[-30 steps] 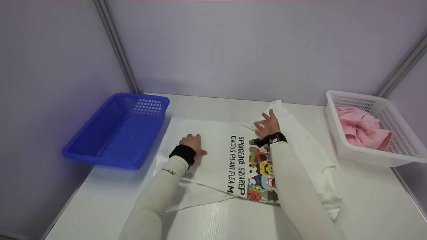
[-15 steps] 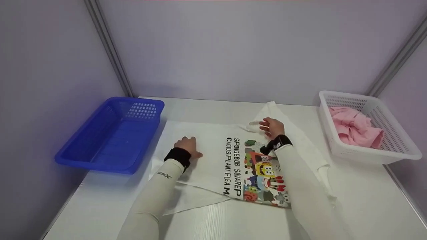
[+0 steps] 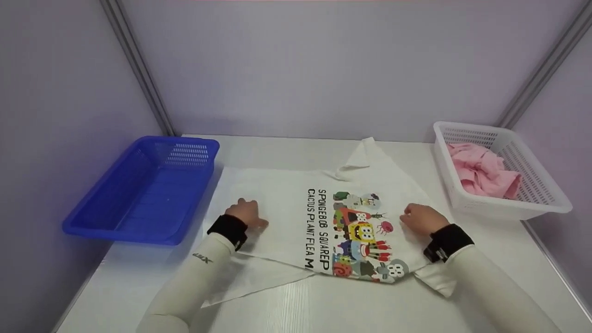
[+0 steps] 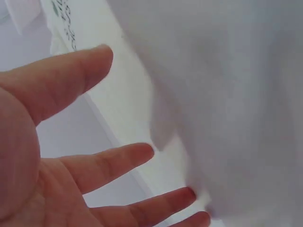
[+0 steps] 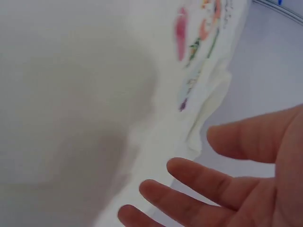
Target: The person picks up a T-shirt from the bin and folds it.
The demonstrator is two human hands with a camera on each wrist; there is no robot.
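Note:
A white T-shirt [image 3: 277,194] lies sideways on the table, with black lettering and a colourful cartoon print facing up. Its far sleeve [image 3: 370,155] points toward the back wall and has a turned fold. On the near side, a back-layer flap [image 3: 259,277] sticks out from under the front. My left hand [image 3: 245,213] is over the plain hem end, its thumb and fingers spread in the left wrist view. At the collar end, right of the print, is my right hand [image 3: 423,219]. The right wrist view shows its fingers [image 5: 189,203] loosely extended, with nothing between them and the thumb.
A blue plastic basket [image 3: 157,194] with nothing in it stands left of the shirt. To the right, a white basket [image 3: 490,207] holds a crumpled pink cloth [image 3: 483,171]. Pale partition walls [image 3: 305,69] close off the back and both sides.
My right hand has moved from the far sleeve toward me and rightward, uncovering the whole print. The left hand stays over the hem end; the head view has shifted slightly.

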